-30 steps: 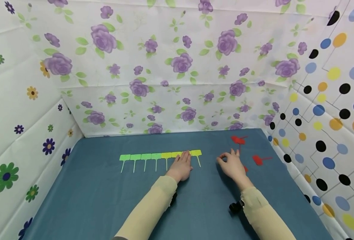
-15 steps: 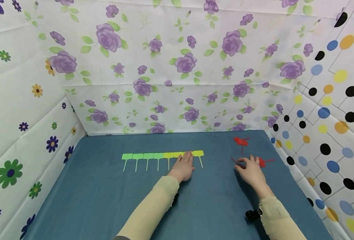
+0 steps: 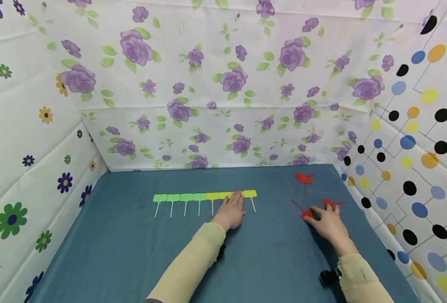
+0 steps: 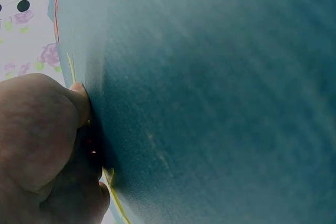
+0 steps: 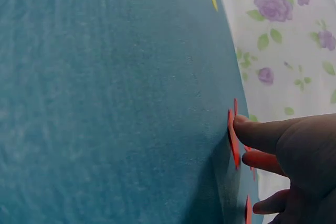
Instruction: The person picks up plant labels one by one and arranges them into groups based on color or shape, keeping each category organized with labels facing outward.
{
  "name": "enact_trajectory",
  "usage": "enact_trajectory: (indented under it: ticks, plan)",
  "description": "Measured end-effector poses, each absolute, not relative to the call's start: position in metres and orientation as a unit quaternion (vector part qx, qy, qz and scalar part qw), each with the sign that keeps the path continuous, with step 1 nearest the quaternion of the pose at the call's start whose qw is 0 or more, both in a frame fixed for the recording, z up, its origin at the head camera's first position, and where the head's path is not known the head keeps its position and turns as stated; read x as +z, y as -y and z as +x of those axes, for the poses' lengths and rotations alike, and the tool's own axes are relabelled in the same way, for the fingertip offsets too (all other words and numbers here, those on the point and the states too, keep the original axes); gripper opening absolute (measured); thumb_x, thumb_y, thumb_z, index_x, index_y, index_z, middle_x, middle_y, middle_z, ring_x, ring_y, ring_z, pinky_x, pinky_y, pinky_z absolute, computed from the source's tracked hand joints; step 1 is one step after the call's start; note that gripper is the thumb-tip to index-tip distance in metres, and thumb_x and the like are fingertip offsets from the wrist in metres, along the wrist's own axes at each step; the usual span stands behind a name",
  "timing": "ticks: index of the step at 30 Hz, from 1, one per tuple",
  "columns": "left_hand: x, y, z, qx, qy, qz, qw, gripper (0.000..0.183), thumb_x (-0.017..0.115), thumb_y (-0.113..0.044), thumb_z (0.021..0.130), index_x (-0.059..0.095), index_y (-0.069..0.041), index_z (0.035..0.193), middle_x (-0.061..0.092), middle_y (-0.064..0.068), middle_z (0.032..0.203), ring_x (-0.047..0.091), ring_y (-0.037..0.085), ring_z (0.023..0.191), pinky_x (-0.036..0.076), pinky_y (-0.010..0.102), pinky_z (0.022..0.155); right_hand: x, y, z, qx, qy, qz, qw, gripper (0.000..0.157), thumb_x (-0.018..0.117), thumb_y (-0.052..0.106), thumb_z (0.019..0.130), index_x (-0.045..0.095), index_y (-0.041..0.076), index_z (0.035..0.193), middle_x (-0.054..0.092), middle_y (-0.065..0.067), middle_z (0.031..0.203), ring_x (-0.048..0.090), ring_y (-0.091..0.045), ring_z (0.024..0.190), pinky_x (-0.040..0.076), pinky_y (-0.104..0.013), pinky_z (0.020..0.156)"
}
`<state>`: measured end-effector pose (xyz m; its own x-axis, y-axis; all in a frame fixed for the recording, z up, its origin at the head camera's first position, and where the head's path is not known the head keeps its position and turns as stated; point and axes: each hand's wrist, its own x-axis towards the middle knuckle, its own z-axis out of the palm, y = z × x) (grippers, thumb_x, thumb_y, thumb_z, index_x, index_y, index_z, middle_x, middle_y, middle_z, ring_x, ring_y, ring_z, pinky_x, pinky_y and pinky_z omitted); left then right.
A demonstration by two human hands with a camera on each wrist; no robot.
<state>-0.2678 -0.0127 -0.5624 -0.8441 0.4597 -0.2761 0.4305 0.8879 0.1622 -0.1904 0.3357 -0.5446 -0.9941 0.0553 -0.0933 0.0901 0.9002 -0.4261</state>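
A row of T-shaped plant labels lies on the blue cloth, green labels [image 3: 173, 197] at the left and yellow labels [image 3: 250, 193] at the right. My left hand [image 3: 229, 212] rests flat over the yellow ones, fingers straight, partly hiding them. At the right, my right hand [image 3: 331, 227] pinches the wide head of a red plant label [image 3: 306, 214] between thumb and index finger; its stem points up-left. In the right wrist view the thumb meets one end of that red head [image 5: 232, 140], low over the cloth. Another red label [image 3: 327, 202] lies right by the other fingertips.
Farther back lie overlapping red labels [image 3: 304, 179]. A rose-patterned cloth wall [image 3: 208, 105] stands behind the table [image 3: 132, 252]; a flowered wall [image 3: 49, 176] rises at left and a dotted one [image 3: 416, 168] at right. A black wrist camera [image 3: 328, 277] sits below the right sleeve.
My right hand has moved right and toward me, from beside the red labels onto one, whose head now shows between thumb and index finger. The left hand stays on the yellow labels.
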Motion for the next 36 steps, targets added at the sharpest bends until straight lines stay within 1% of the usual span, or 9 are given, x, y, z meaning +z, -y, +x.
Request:
enact_trajectory:
  ticks: [5, 8, 12, 15, 20, 23, 29, 33, 36]
  plan:
    - [-0.551, 0.014, -0.259, 0.042, -0.961, 0.23, 0.15, 0.066, 0.038, -0.034, 0.118, 0.014, -0.007, 0.173, 0.001, 0.009, 0.18, -0.001, 0.024, 0.165, 0.004, 0.046, 0.134, -0.545, -0.332, -0.192, -0.208, -0.976, 0.049, 0.029, 0.066, 0.077, 0.043, 0.1, 0.062, 0.004, 0.151, 0.021, -0.044, 0.164, 0.002, -0.066, 0.153, 0.053, -0.075, 0.08]
    - [-0.55, 0.014, -0.259, 0.036, -0.962, 0.229, 0.145, 0.065, 0.039, -0.034, 0.118, 0.016, -0.008, 0.173, 0.004, 0.008, 0.18, 0.002, 0.023, 0.166, 0.008, 0.046, 0.134, -0.543, -0.329, -0.194, -0.203, -0.977, 0.056, 0.023, 0.062, 0.081, 0.039, 0.098, 0.067, 0.004, 0.146, 0.024, -0.043, 0.164, 0.003, -0.064, 0.155, 0.055, -0.07, 0.076]
    - [-0.548, 0.014, -0.257, 0.033, -0.962, 0.229, 0.142, 0.065, 0.04, -0.035, 0.118, 0.017, -0.008, 0.173, 0.006, 0.009, 0.18, 0.003, 0.024, 0.166, 0.009, 0.046, 0.134, -0.538, -0.326, -0.197, -0.201, -0.977, 0.062, 0.022, 0.058, 0.084, 0.036, 0.095, 0.07, 0.003, 0.141, 0.029, -0.042, 0.162, 0.005, -0.063, 0.155, 0.056, -0.068, 0.074]
    - [-0.543, 0.015, -0.252, 0.024, -0.963, 0.233, 0.134, 0.065, 0.039, -0.035, 0.118, 0.018, -0.007, 0.172, 0.007, 0.009, 0.18, 0.005, 0.024, 0.166, 0.01, 0.046, 0.134, -0.536, -0.325, -0.199, -0.2, -0.977, 0.071, 0.03, 0.056, 0.085, 0.036, 0.094, 0.071, 0.003, 0.138, 0.035, -0.041, 0.157, 0.006, -0.064, 0.154, 0.055, -0.069, 0.074]
    - [-0.541, 0.015, -0.251, 0.019, -0.963, 0.235, 0.129, 0.065, 0.039, -0.035, 0.118, 0.018, -0.007, 0.172, 0.008, 0.009, 0.18, 0.006, 0.024, 0.165, 0.011, 0.046, 0.134, -0.535, -0.326, -0.204, -0.199, -0.975, 0.085, 0.051, 0.056, 0.085, 0.036, 0.094, 0.068, 0.001, 0.135, 0.046, -0.037, 0.144, 0.007, -0.065, 0.152, 0.055, -0.068, 0.073]
    - [-0.54, 0.015, -0.251, 0.019, -0.964, 0.233, 0.13, 0.064, 0.039, -0.035, 0.118, 0.019, -0.007, 0.172, 0.008, 0.009, 0.18, 0.006, 0.024, 0.166, 0.011, 0.045, 0.134, -0.534, -0.326, -0.208, -0.202, -0.973, 0.089, 0.064, 0.056, 0.085, 0.035, 0.095, 0.066, -0.001, 0.134, 0.045, -0.037, 0.143, 0.006, -0.065, 0.151, 0.054, -0.069, 0.074]
    - [-0.542, 0.013, -0.253, 0.022, -0.964, 0.227, 0.14, 0.064, 0.039, -0.035, 0.118, 0.019, -0.009, 0.173, 0.008, 0.007, 0.18, 0.005, 0.023, 0.166, 0.011, 0.046, 0.134, -0.531, -0.326, -0.213, -0.208, -0.97, 0.094, 0.084, 0.053, 0.085, 0.032, 0.095, 0.065, -0.003, 0.131, 0.038, -0.041, 0.148, 0.003, -0.066, 0.152, 0.052, -0.075, 0.084]
    - [-0.538, 0.014, -0.252, 0.011, -0.964, 0.227, 0.14, 0.064, 0.036, -0.037, 0.118, 0.016, -0.009, 0.173, 0.006, 0.007, 0.18, 0.004, 0.023, 0.166, 0.009, 0.045, 0.134, -0.529, -0.327, -0.216, -0.21, -0.969, 0.092, 0.087, 0.054, 0.086, 0.031, 0.094, 0.065, -0.004, 0.131, 0.037, -0.041, 0.147, 0.004, -0.065, 0.152, 0.051, -0.074, 0.087]
    - [-0.538, 0.014, -0.251, 0.014, -0.964, 0.228, 0.137, 0.065, 0.038, -0.037, 0.118, 0.017, -0.009, 0.173, 0.007, 0.007, 0.18, 0.005, 0.023, 0.166, 0.01, 0.045, 0.134, -0.529, -0.327, -0.216, -0.213, -0.969, 0.09, 0.09, 0.054, 0.086, 0.031, 0.094, 0.065, -0.004, 0.13, 0.036, -0.041, 0.148, 0.003, -0.065, 0.152, 0.051, -0.074, 0.088]
